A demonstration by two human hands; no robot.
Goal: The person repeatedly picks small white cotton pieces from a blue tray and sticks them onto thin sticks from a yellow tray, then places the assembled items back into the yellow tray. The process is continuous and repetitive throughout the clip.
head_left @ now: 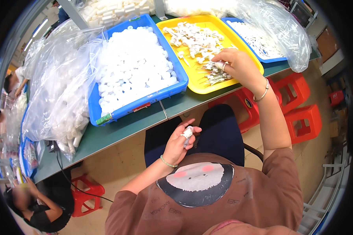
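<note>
Above my lap, my left hand (177, 145) is curled with a small translucent white plastic piece (186, 142) in its fingers; its exact kind is not clear. White wrapping shows on one of its fingers. My right hand (239, 66) reaches down into the yellow tray (203, 89), thumb and fingers drawn together at its near right part. What they grip, if anything, is hidden. Under them lie small white-headed parts with thin metal pins (217, 76), and more of them (194, 37) are heaped farther back. A large blue tray (179, 74) of white plastic caps (135, 64) stands to the left.
Clear bags (62, 74) of white tubes lie at the table's left. A smaller blue tray (276, 60) of thin white pieces stands right, partly under another bag (280, 29). Red stools (304, 123) stand below the green table (145, 128). Another person (47, 207) sits at lower left.
</note>
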